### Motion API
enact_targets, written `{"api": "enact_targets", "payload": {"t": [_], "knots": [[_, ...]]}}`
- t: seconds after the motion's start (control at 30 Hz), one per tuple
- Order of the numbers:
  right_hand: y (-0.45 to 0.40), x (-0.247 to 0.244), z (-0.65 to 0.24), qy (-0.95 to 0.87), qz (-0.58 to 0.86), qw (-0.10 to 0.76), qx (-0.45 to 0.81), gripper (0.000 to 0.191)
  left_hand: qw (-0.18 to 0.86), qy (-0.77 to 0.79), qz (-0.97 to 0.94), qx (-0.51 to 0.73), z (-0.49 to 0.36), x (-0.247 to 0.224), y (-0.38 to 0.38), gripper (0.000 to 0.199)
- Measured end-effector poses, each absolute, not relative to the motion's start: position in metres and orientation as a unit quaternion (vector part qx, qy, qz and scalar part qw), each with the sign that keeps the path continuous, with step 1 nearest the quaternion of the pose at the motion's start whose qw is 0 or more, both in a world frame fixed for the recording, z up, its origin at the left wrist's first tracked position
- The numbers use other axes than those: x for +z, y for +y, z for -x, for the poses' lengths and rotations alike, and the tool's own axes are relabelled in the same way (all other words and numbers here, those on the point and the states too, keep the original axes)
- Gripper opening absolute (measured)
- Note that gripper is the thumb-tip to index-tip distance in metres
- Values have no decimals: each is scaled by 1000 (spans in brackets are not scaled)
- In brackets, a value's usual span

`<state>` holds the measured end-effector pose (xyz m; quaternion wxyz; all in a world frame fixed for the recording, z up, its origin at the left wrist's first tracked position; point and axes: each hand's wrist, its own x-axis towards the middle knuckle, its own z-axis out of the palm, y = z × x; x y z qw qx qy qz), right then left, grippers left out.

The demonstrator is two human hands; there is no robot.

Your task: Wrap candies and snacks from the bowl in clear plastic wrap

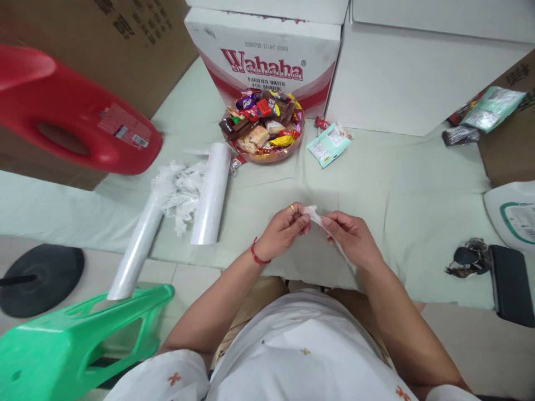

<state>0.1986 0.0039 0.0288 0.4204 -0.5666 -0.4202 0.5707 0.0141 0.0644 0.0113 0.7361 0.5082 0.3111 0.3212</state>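
Close in front of my body, my left hand (288, 227) pinches one end of a thin, crumpled white plastic bag (313, 214). My right hand (350, 236) grips the same bag a little to the right, and a filmy strip of it trails down beneath that hand. Both hands are closed, with the thumbs pressed against the fingers. To the left lie two rolls of plastic bags (211, 195), one tilted over the cloth's edge. Beside them sits a heap of crumpled clear plastic bags (179, 189). Beyond my hands stands a bowl (273, 157) heaped with wrapped candies and snacks (267, 120).
A Wahaha carton (271, 50) and a white box (388, 78) stand at the back. Mint packets (330, 145) lie right of the bowl. A red jug (79, 111) is at left, a green stool (54, 351) below it. Keys (468, 259) and a phone (512, 284) lie at right.
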Motion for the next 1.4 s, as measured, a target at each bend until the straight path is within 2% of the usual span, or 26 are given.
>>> {"api": "enact_targets", "payload": {"t": [0.13,0.23,0.4,0.53,0.73,0.87,1.0,1.13,1.4], "knots": [[1,20,-190,-326,570,454,603,39,736,384,-430,355,-23,0,54,44],[0,15,-183,-296,595,491,563,37,722,413,-426,356,-34,-4,43,49],[-3,7,-178,-382,652,499,424,30,668,464,-420,402,-44,-10,37,37],[-4,1,-179,-416,677,472,381,32,706,432,-381,412,-43,-10,39,38],[0,0,-183,-290,644,569,423,38,765,386,-302,419,-34,-1,44,50],[2,10,-183,-318,618,540,474,40,711,407,-392,418,-31,0,42,45],[3,12,-180,-375,599,511,489,30,688,410,-436,410,-34,-1,38,44],[2,9,-181,-380,605,515,474,26,717,387,-427,392,-31,0,38,47],[2,8,-180,-315,587,518,536,29,804,348,-309,371,-30,4,39,44]]}}
